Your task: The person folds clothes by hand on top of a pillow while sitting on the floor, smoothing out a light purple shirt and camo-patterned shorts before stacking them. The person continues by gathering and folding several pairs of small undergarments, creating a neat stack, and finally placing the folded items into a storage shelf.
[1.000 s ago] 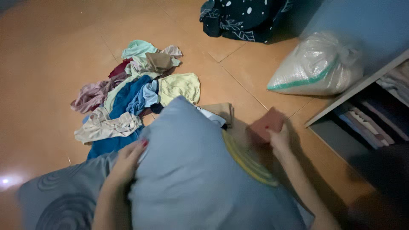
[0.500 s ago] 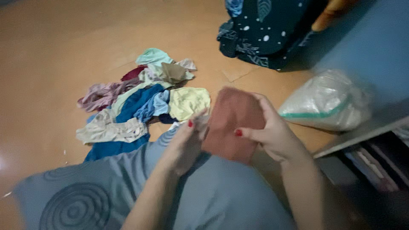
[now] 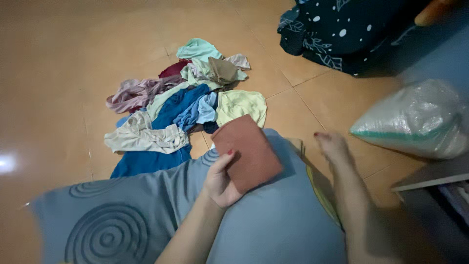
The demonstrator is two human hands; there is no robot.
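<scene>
Since half a second ago our right hand (image 3: 333, 146) has let go and hangs blurred, seemingly open, at 3 o'clock, so only our left hand (image 3: 221, 180) pinches the folded cloth (image 3: 246, 151), flat on the pillow (image 3: 244, 220).

- To your right, a bulging woven plastic sack (image 3: 415, 122) lies on its side on the floor tiles. It is pale, whitish and slightly see-through, with a green band running along its lower edge.
- It sits just beside the corner of the shelf unit (image 3: 430, 178), and near the dark patterned cloth (image 3: 342, 34) behind it.
- You have no labels, signs or screens in view.
</scene>
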